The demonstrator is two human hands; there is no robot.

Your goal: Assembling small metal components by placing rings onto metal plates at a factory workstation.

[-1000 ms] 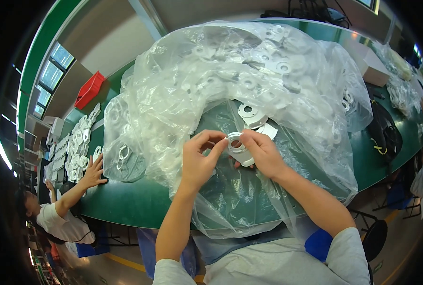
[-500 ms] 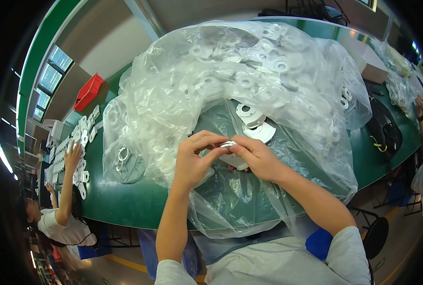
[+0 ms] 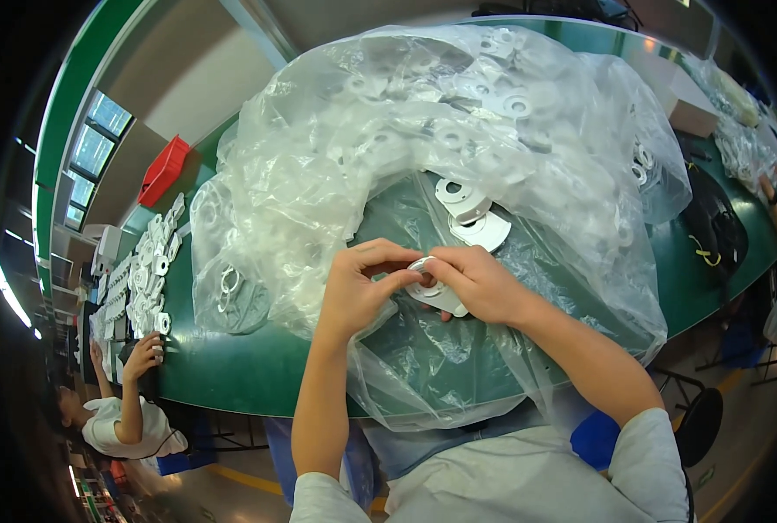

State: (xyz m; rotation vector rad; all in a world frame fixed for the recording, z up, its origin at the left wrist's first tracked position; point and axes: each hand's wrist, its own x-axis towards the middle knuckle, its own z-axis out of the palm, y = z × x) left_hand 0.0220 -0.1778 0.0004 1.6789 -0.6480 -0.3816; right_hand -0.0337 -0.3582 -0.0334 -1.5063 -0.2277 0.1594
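Note:
Between my two hands is a white plastic part with a round hole and a flared lower edge (image 3: 438, 297). My left hand (image 3: 364, 283) pinches its upper left rim between thumb and fingers. My right hand (image 3: 475, 281) grips the upper right side, with some fingertips showing below the part. Just beyond my hands, two similar white parts lie overlapping on clear plastic: a holed one (image 3: 458, 199) and a fan-shaped one (image 3: 484, 232). Around them spreads a large clear plastic bag (image 3: 301, 157), with many more white ring-shaped parts showing hazily through it.
The green table (image 3: 223, 375) curves around me. To the left, a person's hand (image 3: 142, 356) is beside rows of white parts (image 3: 149, 270), near a red bin (image 3: 163, 171). A white box (image 3: 680, 96) and a black bag (image 3: 711, 218) lie at the right.
The held part has tilted, so its flat face and round hole now show more. Both hands stay on it. The person at the left has drawn a hand back toward the table edge.

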